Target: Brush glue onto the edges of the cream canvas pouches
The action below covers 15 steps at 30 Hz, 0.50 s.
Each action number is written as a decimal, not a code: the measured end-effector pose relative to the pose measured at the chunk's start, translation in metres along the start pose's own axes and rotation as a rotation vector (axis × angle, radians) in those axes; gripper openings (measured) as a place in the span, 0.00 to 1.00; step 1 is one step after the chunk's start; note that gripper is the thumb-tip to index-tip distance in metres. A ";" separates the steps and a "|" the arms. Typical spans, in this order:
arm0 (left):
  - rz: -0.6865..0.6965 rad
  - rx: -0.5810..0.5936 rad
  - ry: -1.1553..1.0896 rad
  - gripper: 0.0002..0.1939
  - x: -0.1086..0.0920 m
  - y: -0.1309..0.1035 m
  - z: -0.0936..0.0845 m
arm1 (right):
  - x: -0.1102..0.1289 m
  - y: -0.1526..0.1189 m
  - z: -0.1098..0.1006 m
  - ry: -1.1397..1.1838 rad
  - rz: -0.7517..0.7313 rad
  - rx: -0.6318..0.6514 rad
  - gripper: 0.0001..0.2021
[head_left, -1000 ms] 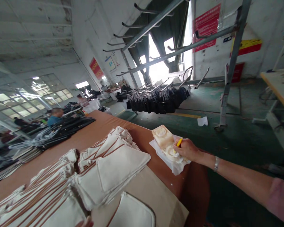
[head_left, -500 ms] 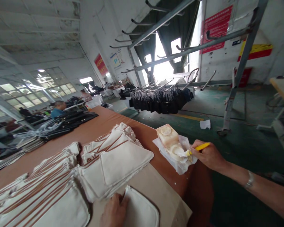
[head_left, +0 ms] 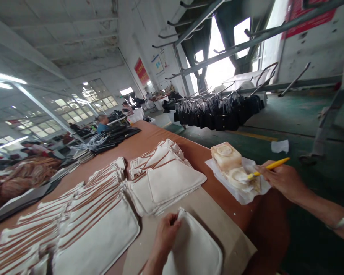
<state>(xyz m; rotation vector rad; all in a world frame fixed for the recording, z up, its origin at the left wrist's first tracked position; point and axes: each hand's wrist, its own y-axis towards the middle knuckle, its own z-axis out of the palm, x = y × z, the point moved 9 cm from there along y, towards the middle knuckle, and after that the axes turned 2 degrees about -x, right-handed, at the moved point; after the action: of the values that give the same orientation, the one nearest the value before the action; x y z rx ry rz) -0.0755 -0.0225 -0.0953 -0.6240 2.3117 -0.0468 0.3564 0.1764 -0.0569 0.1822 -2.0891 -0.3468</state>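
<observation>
Since a second ago our left hand [head_left: 166, 233] has come up from the bottom edge of the view and now rests on the upper edge of the single canvas pouch [head_left: 193, 250] lying on the grey board [head_left: 209, 214] in front of us, while our right hand [head_left: 283, 179] has drawn back a little from the waxy blocks [head_left: 231, 164] so that the yellow stick [head_left: 268, 167] shows nearly its whole length. We judge from this that the stick is being loaded at the blocks while the pouch is readied for it. Our right fingers are closed narrowly around the stick, pen fashion, and its tip touches the lower, whitish block on the paper sheet [head_left: 240, 196] at the table's corner. Our left fingers are curled and pinched on the pouch's edge near its brown piping; we cannot tell whether they lift it or only press it down. Behind the pouch lie two fanned stacks of finished pouches [head_left: 163, 179] on the brown table [head_left: 200, 160], well apart from the blocks.
</observation>
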 end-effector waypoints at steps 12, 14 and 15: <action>0.083 0.035 -0.395 0.21 -0.050 -0.050 0.012 | 0.159 -0.067 0.024 0.358 -0.334 0.242 0.13; 0.092 0.040 -0.402 0.21 -0.058 -0.058 0.015 | 0.190 -0.084 0.031 0.458 -0.432 0.281 0.10; 0.099 0.046 -0.393 0.20 -0.062 -0.061 0.017 | 0.202 -0.091 0.034 0.479 -0.490 0.295 0.09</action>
<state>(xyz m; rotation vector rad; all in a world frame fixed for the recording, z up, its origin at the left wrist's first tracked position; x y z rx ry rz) -0.0004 -0.0458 -0.0548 -0.4486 1.9509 0.0640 0.2227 0.0415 0.0620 0.8748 -1.5903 -0.2498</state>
